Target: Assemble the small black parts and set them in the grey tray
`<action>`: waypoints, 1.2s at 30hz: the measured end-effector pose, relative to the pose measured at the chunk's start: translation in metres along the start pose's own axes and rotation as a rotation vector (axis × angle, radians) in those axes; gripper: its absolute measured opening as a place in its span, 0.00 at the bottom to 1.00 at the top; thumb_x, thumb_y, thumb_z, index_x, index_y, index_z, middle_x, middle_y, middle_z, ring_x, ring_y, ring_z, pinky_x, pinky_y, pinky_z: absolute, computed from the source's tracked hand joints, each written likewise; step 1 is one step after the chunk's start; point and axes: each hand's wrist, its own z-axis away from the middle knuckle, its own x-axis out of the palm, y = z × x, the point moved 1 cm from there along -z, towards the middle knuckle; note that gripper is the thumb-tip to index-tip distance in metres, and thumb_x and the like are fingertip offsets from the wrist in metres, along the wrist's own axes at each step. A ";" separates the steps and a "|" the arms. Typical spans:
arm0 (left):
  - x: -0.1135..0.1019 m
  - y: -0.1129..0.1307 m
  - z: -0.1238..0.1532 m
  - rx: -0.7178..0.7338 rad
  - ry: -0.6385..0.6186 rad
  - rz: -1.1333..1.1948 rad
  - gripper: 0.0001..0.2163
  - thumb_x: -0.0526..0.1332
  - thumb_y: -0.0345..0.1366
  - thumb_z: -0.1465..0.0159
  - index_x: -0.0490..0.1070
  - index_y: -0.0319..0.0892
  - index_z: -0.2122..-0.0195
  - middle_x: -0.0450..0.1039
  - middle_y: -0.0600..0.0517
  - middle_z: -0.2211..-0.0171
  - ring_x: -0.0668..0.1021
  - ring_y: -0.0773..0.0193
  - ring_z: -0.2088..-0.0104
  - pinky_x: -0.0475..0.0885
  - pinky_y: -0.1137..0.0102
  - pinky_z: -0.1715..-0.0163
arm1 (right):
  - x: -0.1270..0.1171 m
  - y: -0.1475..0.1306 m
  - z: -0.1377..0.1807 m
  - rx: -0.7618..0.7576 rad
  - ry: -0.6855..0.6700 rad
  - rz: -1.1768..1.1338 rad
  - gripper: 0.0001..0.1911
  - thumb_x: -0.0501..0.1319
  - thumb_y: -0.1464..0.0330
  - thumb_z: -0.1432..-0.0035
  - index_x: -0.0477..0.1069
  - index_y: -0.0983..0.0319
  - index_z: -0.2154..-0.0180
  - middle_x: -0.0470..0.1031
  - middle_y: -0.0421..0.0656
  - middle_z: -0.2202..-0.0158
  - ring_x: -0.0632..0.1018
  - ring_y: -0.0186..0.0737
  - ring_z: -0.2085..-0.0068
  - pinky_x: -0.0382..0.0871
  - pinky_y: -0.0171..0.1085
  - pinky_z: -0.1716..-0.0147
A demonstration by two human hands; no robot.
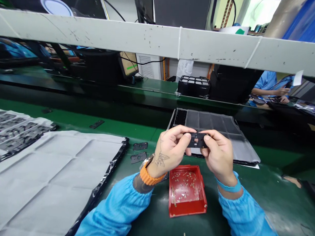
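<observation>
A small black plastic plate (196,140) with cut-outs is held up between both hands. My left hand (172,148) pinches its left end between thumb and fingers. At the other end, my right hand (220,152) grips it the same way. Under the hands on the bench stands a red bin (187,189) with small pale bits scattered over its floor. Behind the hands lies a tray (222,127) under a translucent sheet, partly hidden by them. Two similar black plates, an upper one (140,145) and a lower one (138,158), lie left of my left wrist.
A large tray covered in white sheeting (53,176) fills the left side. Beyond it, a tray of black parts (13,132) sits at the far left. One more black plate (97,124) lies farther back. A grey shelf beam (150,37) crosses above. Another person's hands (282,94) show at the right.
</observation>
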 end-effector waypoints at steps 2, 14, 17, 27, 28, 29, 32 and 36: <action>0.000 0.000 0.000 -0.012 0.002 0.019 0.08 0.61 0.37 0.34 0.76 0.38 0.60 0.71 0.58 0.83 0.72 0.72 0.86 0.63 0.79 0.85 | 0.000 -0.001 0.001 0.001 -0.009 -0.010 0.09 0.63 0.62 0.37 0.77 0.62 0.62 0.69 0.35 0.81 0.66 0.29 0.83 0.58 0.30 0.83; 0.003 -0.001 -0.004 -0.091 -0.100 0.154 0.15 0.64 0.33 0.41 0.72 0.37 0.53 0.74 0.55 0.71 0.75 0.71 0.80 0.69 0.78 0.83 | -0.002 -0.003 -0.002 0.081 -0.001 -0.029 0.13 0.63 0.60 0.36 0.79 0.62 0.60 0.70 0.35 0.82 0.66 0.28 0.84 0.58 0.29 0.85; -0.005 0.000 -0.006 -0.058 -0.021 0.062 0.10 0.62 0.33 0.39 0.71 0.38 0.56 0.70 0.58 0.77 0.68 0.74 0.83 0.64 0.78 0.83 | -0.003 -0.011 -0.002 0.105 -0.126 0.013 0.14 0.64 0.60 0.37 0.80 0.63 0.58 0.72 0.37 0.82 0.71 0.31 0.82 0.63 0.30 0.83; -0.010 0.000 -0.004 0.136 0.034 -0.203 0.09 0.59 0.31 0.35 0.69 0.40 0.53 0.63 0.62 0.79 0.63 0.73 0.82 0.59 0.76 0.80 | -0.011 -0.030 -0.002 0.175 -0.297 0.259 0.10 0.67 0.63 0.43 0.78 0.64 0.63 0.74 0.38 0.82 0.73 0.33 0.81 0.69 0.31 0.81; -0.009 0.001 -0.004 0.165 0.042 -0.234 0.09 0.59 0.30 0.35 0.69 0.40 0.53 0.63 0.62 0.80 0.63 0.73 0.82 0.59 0.76 0.81 | -0.012 -0.031 -0.001 0.182 -0.316 0.270 0.11 0.67 0.63 0.43 0.78 0.64 0.63 0.75 0.39 0.81 0.74 0.33 0.80 0.70 0.32 0.80; -0.008 0.001 -0.004 0.197 0.049 -0.265 0.09 0.59 0.30 0.35 0.70 0.40 0.53 0.63 0.62 0.80 0.62 0.73 0.82 0.59 0.76 0.81 | -0.014 -0.031 -0.001 0.189 -0.335 0.283 0.11 0.66 0.63 0.42 0.78 0.64 0.62 0.76 0.39 0.79 0.76 0.34 0.79 0.72 0.32 0.79; -0.007 0.003 -0.003 0.271 0.057 -0.350 0.09 0.58 0.28 0.35 0.71 0.39 0.54 0.63 0.63 0.80 0.62 0.73 0.83 0.59 0.76 0.81 | -0.017 -0.033 0.002 0.195 -0.401 0.376 0.10 0.64 0.63 0.40 0.78 0.63 0.61 0.79 0.42 0.72 0.79 0.35 0.75 0.74 0.33 0.75; -0.006 0.004 -0.001 0.342 0.018 -0.434 0.09 0.57 0.27 0.35 0.71 0.39 0.55 0.65 0.62 0.80 0.63 0.74 0.83 0.60 0.75 0.80 | -0.017 -0.038 0.003 0.086 -0.493 0.630 0.07 0.59 0.69 0.39 0.74 0.62 0.69 0.74 0.38 0.75 0.73 0.31 0.76 0.66 0.31 0.75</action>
